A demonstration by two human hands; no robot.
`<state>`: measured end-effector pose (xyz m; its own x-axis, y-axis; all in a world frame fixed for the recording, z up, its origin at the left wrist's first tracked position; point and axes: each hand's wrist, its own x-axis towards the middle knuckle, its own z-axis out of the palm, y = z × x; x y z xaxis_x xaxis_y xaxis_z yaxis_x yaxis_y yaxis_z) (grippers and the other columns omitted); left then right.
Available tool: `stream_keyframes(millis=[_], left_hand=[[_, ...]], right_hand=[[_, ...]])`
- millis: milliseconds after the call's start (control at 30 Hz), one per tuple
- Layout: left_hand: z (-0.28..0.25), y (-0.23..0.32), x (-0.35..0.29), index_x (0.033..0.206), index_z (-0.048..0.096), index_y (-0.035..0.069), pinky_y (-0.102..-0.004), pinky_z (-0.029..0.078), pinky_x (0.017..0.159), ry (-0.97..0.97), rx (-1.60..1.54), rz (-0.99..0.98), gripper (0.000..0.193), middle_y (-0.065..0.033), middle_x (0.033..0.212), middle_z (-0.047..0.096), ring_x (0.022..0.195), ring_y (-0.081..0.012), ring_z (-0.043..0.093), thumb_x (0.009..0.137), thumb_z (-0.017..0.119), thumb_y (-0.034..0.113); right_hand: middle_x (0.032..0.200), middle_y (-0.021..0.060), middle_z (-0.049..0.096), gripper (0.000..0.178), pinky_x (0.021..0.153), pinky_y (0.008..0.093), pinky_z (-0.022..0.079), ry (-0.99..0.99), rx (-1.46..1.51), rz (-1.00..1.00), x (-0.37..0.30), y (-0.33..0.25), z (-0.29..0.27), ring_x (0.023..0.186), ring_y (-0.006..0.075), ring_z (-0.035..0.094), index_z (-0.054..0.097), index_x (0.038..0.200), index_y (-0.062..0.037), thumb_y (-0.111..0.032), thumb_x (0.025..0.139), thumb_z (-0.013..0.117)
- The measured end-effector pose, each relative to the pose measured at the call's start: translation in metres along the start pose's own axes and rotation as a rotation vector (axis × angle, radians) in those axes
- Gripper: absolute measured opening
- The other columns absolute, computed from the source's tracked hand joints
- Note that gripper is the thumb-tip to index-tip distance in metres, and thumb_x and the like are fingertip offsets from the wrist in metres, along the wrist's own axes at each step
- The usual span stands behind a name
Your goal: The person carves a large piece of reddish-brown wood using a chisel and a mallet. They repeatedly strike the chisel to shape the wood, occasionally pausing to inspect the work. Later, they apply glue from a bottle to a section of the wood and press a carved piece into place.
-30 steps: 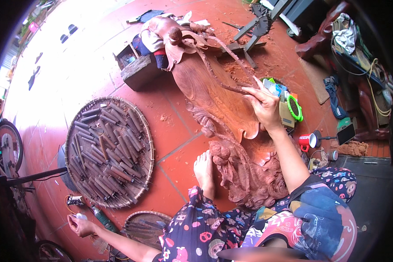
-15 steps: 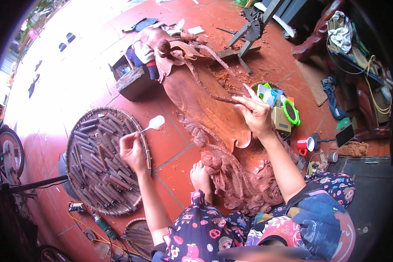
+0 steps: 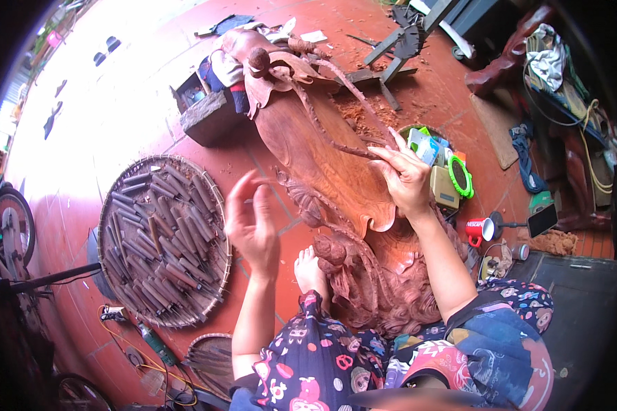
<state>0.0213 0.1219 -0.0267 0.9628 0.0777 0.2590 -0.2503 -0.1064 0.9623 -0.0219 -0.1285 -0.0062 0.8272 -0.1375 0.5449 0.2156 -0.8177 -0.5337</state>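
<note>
A large reddish-brown wood carving stretches from between my legs toward the far side, with a smooth broad panel, a rounded knob and knotted relief work. Thin carved stems arch over the panel. My right hand grips the near end of these stems, its forefinger stretched along one of them. My left hand is raised between the carving and a round tray of tools, fingers curved and apart, with nothing seen in it. My bare foot rests beside the carving.
The round woven tray at left holds many rod-like tool handles. A green power tool with a yellow cord lies below it. At right are a green-rimmed round mirror-like thing, a red mug and a phone-like screen.
My left hand has moved right, from the tray's edge toward the carving, and its fingers have spread. The white flat piece beside it no longer shows. My right hand stays at the stems.
</note>
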Motion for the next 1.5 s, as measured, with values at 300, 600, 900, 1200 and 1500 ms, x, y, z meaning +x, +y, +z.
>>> stream_keyframes(millis=[300, 600, 900, 1200, 1500], left_hand=[[0.078, 0.012, 0.023, 0.136, 0.042, -0.005, -0.0336, 0.053, 0.093, -0.552, -0.683, -0.561, 0.045, -0.0226, 0.124, 0.061, 0.111, -0.0264, 0.064, 0.104, 0.050, 0.025], [0.100, 0.004, 0.017, 0.128, 0.047, 0.001, -0.0339, 0.055, 0.092, -0.545, -0.824, -0.620, 0.027, -0.0172, 0.119, 0.064, 0.111, -0.0242, 0.064, 0.105, 0.045, 0.015], [0.110, -0.003, 0.013, 0.111, 0.053, 0.000, -0.0315, 0.058, 0.079, -0.454, -0.898, -0.584, 0.014, -0.0092, 0.102, 0.066, 0.095, -0.0192, 0.067, 0.101, 0.047, 0.008], [0.118, -0.013, 0.012, 0.112, 0.053, -0.002, -0.0369, 0.060, 0.081, -0.395, -0.884, -0.570, 0.016, -0.0145, 0.105, 0.063, 0.101, -0.0258, 0.067, 0.100, 0.053, 0.009], [0.107, -0.015, 0.018, 0.117, 0.051, 0.003, -0.0350, 0.058, 0.086, -0.471, -0.870, -0.585, 0.016, -0.0193, 0.113, 0.067, 0.107, -0.0262, 0.066, 0.103, 0.046, 0.009]], right_hand=[[0.088, 0.0150, 0.071, 0.029, 0.103, 0.0454, 0.048, -0.041, -0.057, -0.037, 0.004, -0.004, 0.002, 0.091, 0.0354, 0.069, 0.073, 0.102, -0.0046, 0.006, 0.075, 0.071], [0.095, 0.0145, 0.072, 0.030, 0.105, 0.0488, 0.045, -0.039, -0.008, -0.033, 0.004, 0.001, 0.001, 0.104, 0.0384, 0.066, 0.074, 0.103, -0.0061, 0.004, 0.075, 0.073], [0.101, 0.0112, 0.073, 0.021, 0.090, 0.0409, 0.052, 0.142, -0.002, 0.047, 0.033, -0.078, -0.021, 0.096, 0.0302, 0.070, 0.071, 0.102, 0.0025, 0.005, 0.081, 0.068], [0.103, 0.0116, 0.072, 0.037, 0.080, 0.0410, 0.057, -1.376, -0.584, -0.326, 0.084, -0.178, 0.191, 0.101, 0.0278, 0.069, 0.073, 0.102, -0.0067, -0.025, 0.069, 0.078], [0.120, 0.0073, 0.069, 0.028, 0.087, 0.0442, 0.056, -1.512, -0.541, -0.555, 0.022, -0.142, 0.293, 0.109, 0.0238, 0.067, 0.073, 0.113, -0.0145, -0.019, 0.087, 0.062]])
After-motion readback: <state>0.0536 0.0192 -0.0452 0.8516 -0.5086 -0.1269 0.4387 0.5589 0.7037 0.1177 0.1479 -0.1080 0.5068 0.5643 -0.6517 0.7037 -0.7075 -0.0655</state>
